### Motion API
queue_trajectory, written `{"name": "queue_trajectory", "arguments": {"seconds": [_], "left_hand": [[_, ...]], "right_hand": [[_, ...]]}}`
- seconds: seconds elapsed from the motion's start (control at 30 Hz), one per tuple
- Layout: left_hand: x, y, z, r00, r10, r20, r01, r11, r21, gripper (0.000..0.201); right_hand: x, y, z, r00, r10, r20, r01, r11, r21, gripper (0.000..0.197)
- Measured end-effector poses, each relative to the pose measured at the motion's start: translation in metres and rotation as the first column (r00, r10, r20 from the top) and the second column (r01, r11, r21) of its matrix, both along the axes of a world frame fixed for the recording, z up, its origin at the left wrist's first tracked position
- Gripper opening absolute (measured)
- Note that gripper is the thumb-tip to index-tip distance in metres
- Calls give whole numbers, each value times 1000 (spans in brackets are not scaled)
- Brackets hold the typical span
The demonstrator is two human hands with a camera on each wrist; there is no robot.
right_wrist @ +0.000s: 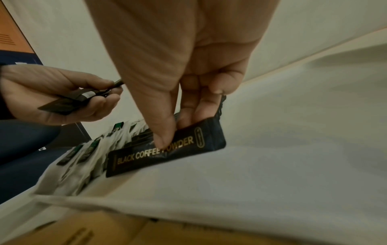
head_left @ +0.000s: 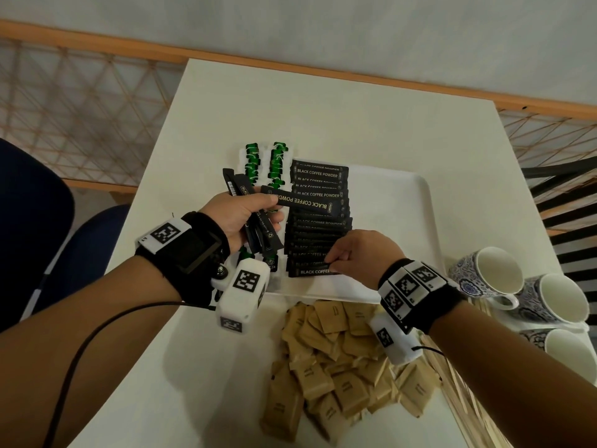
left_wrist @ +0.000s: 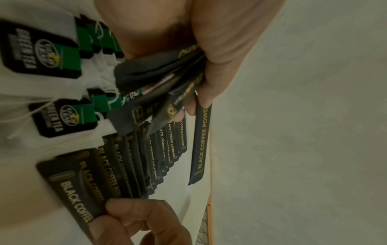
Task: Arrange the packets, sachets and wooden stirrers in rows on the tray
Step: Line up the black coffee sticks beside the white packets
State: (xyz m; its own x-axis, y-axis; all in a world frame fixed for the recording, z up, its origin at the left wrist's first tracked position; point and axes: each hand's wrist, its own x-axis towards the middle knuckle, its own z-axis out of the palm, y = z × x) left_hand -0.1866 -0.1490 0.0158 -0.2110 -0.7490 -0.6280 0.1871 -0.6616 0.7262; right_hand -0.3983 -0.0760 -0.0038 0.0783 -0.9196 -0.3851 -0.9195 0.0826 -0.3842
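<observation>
A white tray holds two rows of green tea bags and a row of overlapping black coffee sachets. My left hand hovers over the tray's left side and grips a bundle of black coffee sachets; one of them sticks out to the right from under the thumb. My right hand pinches the nearest black coffee sachet at the front end of the row, thumb on top, fingers behind it. Brown sugar packets lie heaped in front of the tray. Wooden stirrers lie at the right.
Three patterned mugs stand on the white table at the right of the tray. The tray's right half is bare. A dark blue chair stands at the left, and a wooden lattice rail runs behind the table.
</observation>
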Motion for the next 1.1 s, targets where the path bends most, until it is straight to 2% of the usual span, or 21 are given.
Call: {"name": "queue_trajectory", "arguments": {"seconds": [0.13, 0.37, 0.77, 0.87, 1.0, 1.1], "left_hand": [[-1, 0, -2, 1000, -11, -1, 11, 1000, 3, 11], [0, 0, -2, 1000, -19, -6, 19, 1000, -5, 24], [-5, 1, -5, 999, -39, 14, 39, 999, -9, 7], [-6, 2, -6, 999, -45, 21, 45, 999, -18, 5], [-8, 5, -7, 998, -57, 29, 58, 998, -19, 7], [-14, 10, -7, 991, -121, 54, 122, 993, -3, 7]], "right_hand": [[-1, -2, -1, 1000, -7, -7, 7, 1000, 0, 11], [8, -4, -7, 1000, 5, -1, -6, 1000, -29, 9], [9, 0, -7, 1000, -3, -26, 0, 996, -90, 3], [2, -1, -2, 998, -56, 14, 58, 992, -115, 4], [-17, -8, 2, 974, -215, 79, 225, 958, -177, 2], [-20, -12, 8, 923, -273, 271, 334, 918, -214, 17]]}}
